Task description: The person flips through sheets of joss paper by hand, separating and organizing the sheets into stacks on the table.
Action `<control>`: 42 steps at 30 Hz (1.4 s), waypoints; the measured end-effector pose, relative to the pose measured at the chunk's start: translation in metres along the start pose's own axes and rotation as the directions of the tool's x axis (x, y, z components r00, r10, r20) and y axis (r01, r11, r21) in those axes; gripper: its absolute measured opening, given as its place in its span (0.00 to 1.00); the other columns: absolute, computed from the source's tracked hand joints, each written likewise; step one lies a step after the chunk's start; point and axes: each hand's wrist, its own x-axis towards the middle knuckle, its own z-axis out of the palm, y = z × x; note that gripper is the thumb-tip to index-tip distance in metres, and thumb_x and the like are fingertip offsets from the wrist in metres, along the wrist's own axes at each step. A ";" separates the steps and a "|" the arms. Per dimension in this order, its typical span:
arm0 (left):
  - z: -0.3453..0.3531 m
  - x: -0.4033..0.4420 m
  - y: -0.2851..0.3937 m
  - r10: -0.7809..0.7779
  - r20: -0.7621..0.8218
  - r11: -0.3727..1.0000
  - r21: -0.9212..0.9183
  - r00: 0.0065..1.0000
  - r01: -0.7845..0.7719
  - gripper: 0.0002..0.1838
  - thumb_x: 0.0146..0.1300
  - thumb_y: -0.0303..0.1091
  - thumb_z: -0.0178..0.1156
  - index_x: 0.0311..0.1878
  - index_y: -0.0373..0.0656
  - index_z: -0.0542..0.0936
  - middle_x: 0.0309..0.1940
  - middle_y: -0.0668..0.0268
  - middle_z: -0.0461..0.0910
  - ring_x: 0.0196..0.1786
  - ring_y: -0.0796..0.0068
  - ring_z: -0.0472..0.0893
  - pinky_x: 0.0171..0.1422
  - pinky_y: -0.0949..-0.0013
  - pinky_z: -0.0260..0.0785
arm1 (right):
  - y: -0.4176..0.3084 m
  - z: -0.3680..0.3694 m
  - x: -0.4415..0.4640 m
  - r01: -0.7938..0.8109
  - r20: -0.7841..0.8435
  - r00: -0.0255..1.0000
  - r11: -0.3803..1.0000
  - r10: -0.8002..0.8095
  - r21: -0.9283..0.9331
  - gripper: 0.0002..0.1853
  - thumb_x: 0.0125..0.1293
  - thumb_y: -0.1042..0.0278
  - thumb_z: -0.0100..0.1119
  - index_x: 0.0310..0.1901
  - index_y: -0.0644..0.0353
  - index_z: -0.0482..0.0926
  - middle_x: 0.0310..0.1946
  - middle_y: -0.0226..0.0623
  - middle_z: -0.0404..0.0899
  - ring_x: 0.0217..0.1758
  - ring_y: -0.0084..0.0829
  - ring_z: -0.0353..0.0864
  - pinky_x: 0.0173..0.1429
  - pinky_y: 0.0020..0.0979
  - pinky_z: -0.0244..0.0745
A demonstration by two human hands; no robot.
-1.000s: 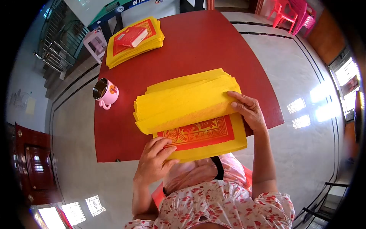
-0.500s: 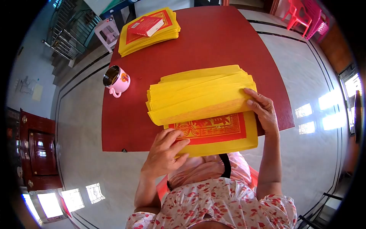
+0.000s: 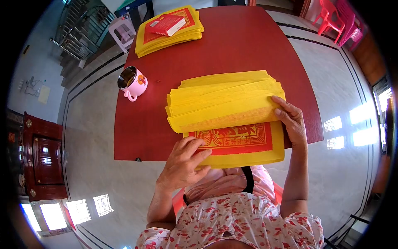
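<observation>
A pile of yellow paper sheets (image 3: 226, 97) lies at the table's near side, its upper sheets folded back on themselves. Below the fold shows a yellow sheet with a red and gold printed panel (image 3: 240, 143), which sticks out past the table edge. My right hand (image 3: 292, 118) pinches the right end of the folded sheets between thumb and fingers. On the left, my left hand (image 3: 184, 162) rests its spread fingers on the lower left corner of the printed sheet, the thumb apart near its edge.
A pink cup (image 3: 133, 84) with dark liquid stands on the red table (image 3: 244, 41) at the left. At the far left corner, a red book (image 3: 167, 25) lies on another stack of yellow printed sheets (image 3: 182, 37). Beyond are a pale stool (image 3: 121, 31) and a red chair (image 3: 330, 20).
The whole view has shifted slightly, so the table things appear a little further right. Both hands keep nearly the same hold on the paper.
</observation>
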 end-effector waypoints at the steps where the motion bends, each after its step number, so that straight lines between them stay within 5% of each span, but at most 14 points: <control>1: 0.000 0.000 0.000 -0.001 0.000 1.000 0.001 1.000 0.001 0.21 0.42 0.32 0.69 0.43 0.40 0.80 0.48 0.59 0.72 0.54 0.58 0.70 0.61 0.57 0.64 | 0.000 0.001 0.000 0.003 -0.004 1.000 1.000 -0.003 0.005 0.14 0.62 0.72 0.60 0.51 0.59 0.79 0.40 0.31 0.81 0.41 0.19 0.78 0.47 0.22 0.74; 31: 0.003 -0.004 -0.010 -0.028 -0.005 0.992 -0.120 1.000 0.027 0.19 0.47 0.34 0.67 0.43 0.38 0.81 0.50 0.58 0.73 0.55 0.57 0.70 0.62 0.57 0.62 | -0.001 0.002 0.000 -0.002 -0.018 1.000 0.999 0.003 0.045 0.14 0.62 0.71 0.60 0.50 0.59 0.80 0.41 0.34 0.82 0.41 0.22 0.80 0.47 0.25 0.77; 42: 0.001 -0.003 -0.012 -0.035 0.004 0.990 -0.139 0.999 0.035 0.21 0.41 0.33 0.70 0.42 0.40 0.81 0.48 0.59 0.74 0.54 0.57 0.70 0.61 0.58 0.63 | -0.001 0.001 0.000 0.022 0.005 1.000 1.000 -0.022 0.019 0.14 0.63 0.71 0.59 0.51 0.59 0.79 0.43 0.35 0.82 0.42 0.22 0.80 0.48 0.25 0.76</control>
